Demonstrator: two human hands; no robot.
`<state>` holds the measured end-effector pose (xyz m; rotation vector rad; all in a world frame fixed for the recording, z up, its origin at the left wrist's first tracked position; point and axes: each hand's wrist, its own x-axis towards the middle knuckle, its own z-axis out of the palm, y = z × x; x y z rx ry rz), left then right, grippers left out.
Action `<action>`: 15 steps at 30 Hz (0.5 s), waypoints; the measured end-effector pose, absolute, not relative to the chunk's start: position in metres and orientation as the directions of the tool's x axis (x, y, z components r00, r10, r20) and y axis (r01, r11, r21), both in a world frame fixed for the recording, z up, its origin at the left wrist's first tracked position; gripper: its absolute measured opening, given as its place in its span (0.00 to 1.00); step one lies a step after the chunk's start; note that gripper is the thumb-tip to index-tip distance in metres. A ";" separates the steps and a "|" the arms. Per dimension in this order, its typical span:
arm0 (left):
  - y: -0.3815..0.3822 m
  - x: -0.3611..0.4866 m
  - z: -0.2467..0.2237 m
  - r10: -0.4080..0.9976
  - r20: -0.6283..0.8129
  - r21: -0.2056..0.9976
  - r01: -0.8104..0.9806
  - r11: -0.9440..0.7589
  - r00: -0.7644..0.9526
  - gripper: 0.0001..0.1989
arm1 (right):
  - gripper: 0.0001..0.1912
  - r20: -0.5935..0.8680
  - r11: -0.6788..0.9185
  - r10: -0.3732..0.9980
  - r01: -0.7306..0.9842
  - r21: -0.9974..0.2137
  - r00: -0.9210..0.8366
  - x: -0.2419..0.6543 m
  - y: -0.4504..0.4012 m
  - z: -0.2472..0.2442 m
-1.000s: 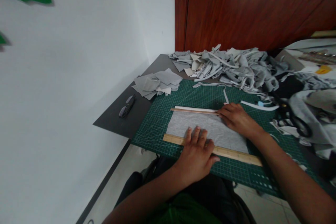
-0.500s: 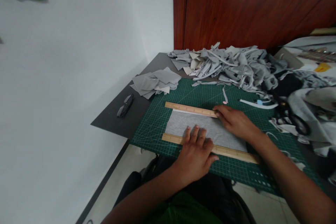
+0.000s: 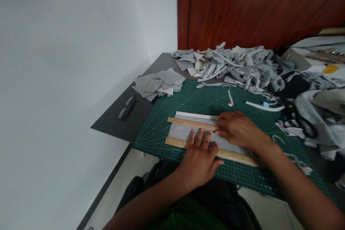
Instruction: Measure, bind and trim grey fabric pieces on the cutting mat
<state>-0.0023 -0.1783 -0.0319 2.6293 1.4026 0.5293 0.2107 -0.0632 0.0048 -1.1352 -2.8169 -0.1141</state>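
Observation:
A piece of light grey fabric (image 3: 180,132) lies flat on the green cutting mat (image 3: 199,97), with a white strip (image 3: 196,115) along its far edge. My left hand (image 3: 199,163) is spread flat over the near wooden ruler (image 3: 237,156), its fingertips reaching onto the fabric. The far wooden ruler (image 3: 191,123) lies across the fabric just below the white strip. My right hand (image 3: 238,129) has its fingers closed around that ruler's right end, which they hide. The fabric's right side is partly covered by my right hand and forearm.
Cut grey fabric pieces (image 3: 159,83) lie at the mat's far left, by eyeglasses (image 3: 127,107). A heap of grey scraps (image 3: 245,66) fills the back of the table. Black-handled scissors (image 3: 303,124) rest among scraps on the right. A white wall (image 3: 81,61) borders the left.
My right hand has drawn the far ruler toward me, off the fabric's far edge and onto the fabric, uncovering the white strip. My left hand stays in place.

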 end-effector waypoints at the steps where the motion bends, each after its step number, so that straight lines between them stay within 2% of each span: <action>1: -0.178 -0.002 -0.032 0.823 0.247 0.262 0.783 -0.564 0.511 0.26 | 0.08 0.141 0.721 0.682 0.692 0.033 -0.717 0.210 -0.063 0.005; 7: -0.178 -0.002 -0.033 0.825 0.232 0.260 0.784 -0.564 0.516 0.26 | 0.14 0.136 0.780 0.624 0.622 -0.061 -0.769 0.201 -0.065 0.001; 11: -0.178 -0.002 -0.033 0.827 0.235 0.266 0.785 -0.560 0.510 0.26 | 0.15 0.129 0.688 0.720 0.725 -0.006 -0.682 0.200 -0.061 -0.003; 15: -0.178 -0.002 -0.032 0.825 0.241 0.272 0.780 -0.563 0.512 0.25 | 0.16 0.197 0.577 0.797 0.816 0.036 -0.572 0.206 -0.050 -0.012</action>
